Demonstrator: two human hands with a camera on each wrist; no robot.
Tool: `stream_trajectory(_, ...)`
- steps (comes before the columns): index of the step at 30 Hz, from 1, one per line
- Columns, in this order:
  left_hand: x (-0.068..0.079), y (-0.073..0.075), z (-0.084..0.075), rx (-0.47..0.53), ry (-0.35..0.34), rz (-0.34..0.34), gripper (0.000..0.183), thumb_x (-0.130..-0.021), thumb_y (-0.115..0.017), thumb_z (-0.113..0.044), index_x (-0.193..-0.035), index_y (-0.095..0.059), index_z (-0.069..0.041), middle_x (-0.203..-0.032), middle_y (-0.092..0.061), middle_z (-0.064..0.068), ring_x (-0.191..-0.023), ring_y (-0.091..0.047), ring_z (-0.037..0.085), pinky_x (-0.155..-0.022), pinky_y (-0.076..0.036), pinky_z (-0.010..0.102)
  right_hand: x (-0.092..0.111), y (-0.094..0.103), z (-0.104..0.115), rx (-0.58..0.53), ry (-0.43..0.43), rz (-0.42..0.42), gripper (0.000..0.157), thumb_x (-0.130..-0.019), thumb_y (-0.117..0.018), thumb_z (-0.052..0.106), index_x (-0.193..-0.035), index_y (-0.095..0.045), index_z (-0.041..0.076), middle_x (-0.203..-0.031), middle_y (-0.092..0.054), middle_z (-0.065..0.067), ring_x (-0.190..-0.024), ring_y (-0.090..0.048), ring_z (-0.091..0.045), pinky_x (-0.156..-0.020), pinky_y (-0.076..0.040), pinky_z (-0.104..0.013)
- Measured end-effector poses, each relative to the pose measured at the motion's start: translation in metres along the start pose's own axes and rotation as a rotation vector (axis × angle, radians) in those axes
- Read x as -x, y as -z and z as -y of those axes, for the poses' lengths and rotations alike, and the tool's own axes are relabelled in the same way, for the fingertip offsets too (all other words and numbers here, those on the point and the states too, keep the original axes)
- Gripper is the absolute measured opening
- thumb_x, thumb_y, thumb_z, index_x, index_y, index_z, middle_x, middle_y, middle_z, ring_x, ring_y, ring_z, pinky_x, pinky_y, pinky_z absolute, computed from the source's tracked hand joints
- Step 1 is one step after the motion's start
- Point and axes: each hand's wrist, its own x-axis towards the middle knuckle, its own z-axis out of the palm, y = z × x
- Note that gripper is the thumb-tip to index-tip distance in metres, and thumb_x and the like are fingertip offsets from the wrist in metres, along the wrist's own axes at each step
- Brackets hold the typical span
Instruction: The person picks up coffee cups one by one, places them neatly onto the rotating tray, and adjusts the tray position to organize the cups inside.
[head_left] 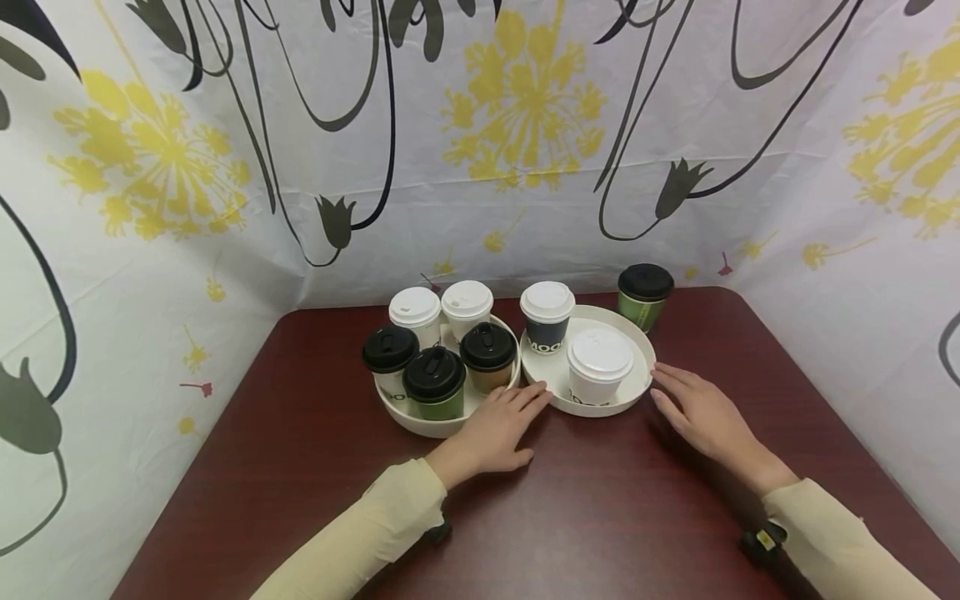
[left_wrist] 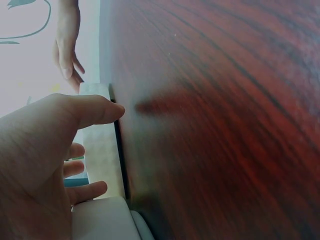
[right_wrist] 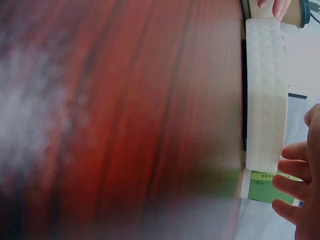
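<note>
My left hand (head_left: pixel 495 429) reaches over the front of the gap between two round white trays, fingers extended, its fingertips right at the left rim of the right tray (head_left: pixel 636 333). At that tray's right edge, my right hand (head_left: pixel 701 417) has its fingertips at the rim, fingers loosely straight. Two lidded paper cups stand in this tray: a dark-banded cup (head_left: pixel 547 333) with a white lid and a white cup (head_left: pixel 597 367). In the right wrist view the tray's ribbed side wall (right_wrist: pixel 265 100) shows beside the right fingers (right_wrist: pixel 292 187).
The left tray (head_left: pixel 423 428) holds several lidded cups, including a green cup with a black lid (head_left: pixel 435 383) and a brown one (head_left: pixel 489 358). Behind the right tray stands another green cup (head_left: pixel 643 300). A patterned cloth (head_left: pixel 420 208) hangs behind the dark red table (head_left: pixel 600 517).
</note>
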Motion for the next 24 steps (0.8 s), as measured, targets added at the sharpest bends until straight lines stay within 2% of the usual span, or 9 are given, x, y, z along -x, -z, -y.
stream_trajectory(8,0.001,0.001,-0.001,-0.01,-0.003,-0.008,0.089,-0.084,-0.07,-0.047,-0.156,-0.029,-0.015,-0.162,-0.03,0.007,-0.146,-0.038,0.023,-0.116,-0.036,0.043,0.0,0.005,0.006,0.031,0.034,0.013,0.04,-0.096,-0.061,0.022,-0.128,-0.064,-0.002,-0.135,-0.061,-0.023,-0.122,-0.06,-0.042,-0.1,-0.045,-0.056)
stream_trajectory(18,0.001,0.004,-0.002,0.007,-0.001,-0.007,0.089,-0.083,-0.071,-0.045,-0.156,-0.03,-0.015,-0.16,-0.033,0.007,-0.144,-0.041,0.024,-0.116,-0.036,0.044,0.004,0.009,0.015,0.053,0.066,0.007,0.039,-0.092,-0.065,0.021,-0.124,-0.067,0.0,-0.128,-0.065,-0.023,-0.114,-0.064,-0.041,-0.096,-0.048,-0.056)
stream_trajectory(24,0.002,0.004,-0.002,0.003,-0.006,-0.01,0.089,-0.083,-0.071,-0.045,-0.156,-0.029,-0.015,-0.16,-0.034,0.007,-0.145,-0.04,0.024,-0.115,-0.037,0.044,0.006,0.012,0.022,0.067,0.046,0.053,0.038,-0.094,-0.064,0.025,-0.125,-0.067,0.003,-0.128,-0.064,-0.021,-0.116,-0.063,-0.04,-0.098,-0.046,-0.057)
